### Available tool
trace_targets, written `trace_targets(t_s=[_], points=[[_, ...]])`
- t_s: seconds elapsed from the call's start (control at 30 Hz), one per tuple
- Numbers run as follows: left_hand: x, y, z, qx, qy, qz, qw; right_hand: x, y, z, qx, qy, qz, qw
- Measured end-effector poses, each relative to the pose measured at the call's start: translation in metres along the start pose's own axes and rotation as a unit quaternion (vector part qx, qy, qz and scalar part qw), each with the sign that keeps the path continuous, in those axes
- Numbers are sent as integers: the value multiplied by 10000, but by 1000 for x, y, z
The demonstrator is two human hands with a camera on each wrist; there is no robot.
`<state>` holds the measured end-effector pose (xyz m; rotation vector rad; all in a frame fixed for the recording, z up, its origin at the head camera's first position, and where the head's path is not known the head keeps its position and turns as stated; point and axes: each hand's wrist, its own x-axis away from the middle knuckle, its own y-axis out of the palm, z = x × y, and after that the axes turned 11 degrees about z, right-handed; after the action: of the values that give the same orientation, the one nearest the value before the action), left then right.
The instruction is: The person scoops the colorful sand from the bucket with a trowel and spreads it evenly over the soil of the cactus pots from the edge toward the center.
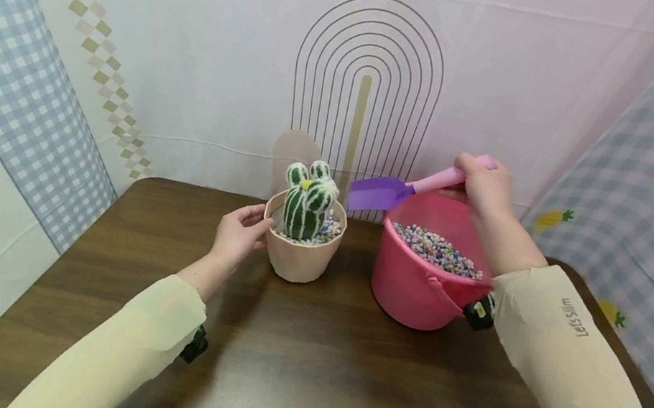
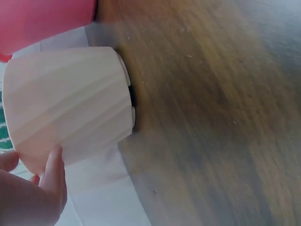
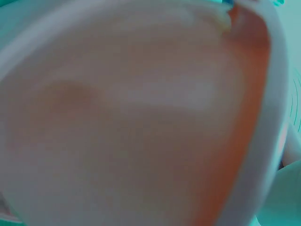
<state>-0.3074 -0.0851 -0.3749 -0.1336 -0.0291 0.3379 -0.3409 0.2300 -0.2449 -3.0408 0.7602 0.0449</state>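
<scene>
My left hand (image 1: 239, 236) pinches the left rim of a beige faceted flowerpot (image 1: 298, 261); in the left wrist view, fingertips (image 2: 55, 157) lie against its outer wall (image 2: 70, 99). In the pot stands a green and white knitted cactus (image 1: 306, 208) with a yellow dot, with colourful pebbles (image 1: 332, 228) beside it. My right hand (image 1: 487, 188) grips the pink handle of a toy shovel (image 1: 379, 195). Its purple blade points left, between pot and bucket, above the rim; no pebbles show on it. Below sits a pink bucket (image 1: 410, 291) partly filled with small multicoloured pebbles (image 1: 440, 249).
Pot and bucket stand apart near the back edge of a dark wooden table (image 1: 288, 350). Behind them hangs a white cloth (image 1: 213, 67) with an arch pattern. The right wrist view is mostly a blurred, close-up, oddly coloured surface.
</scene>
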Motion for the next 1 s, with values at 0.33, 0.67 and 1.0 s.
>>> trace_targets(t_s=[0.33,0.67,1.0], points=[[24,-11,9,-651,1298,542,9879,-6,-35,-9,-245,521,139,9982],[56,12,28,-544,1624,-369,9845,-24,-77,-8,-1137,622,159,9914],[73,62,39,-341,1607,-1098,9803,-34,-104,-5,-695,585,405,9950]])
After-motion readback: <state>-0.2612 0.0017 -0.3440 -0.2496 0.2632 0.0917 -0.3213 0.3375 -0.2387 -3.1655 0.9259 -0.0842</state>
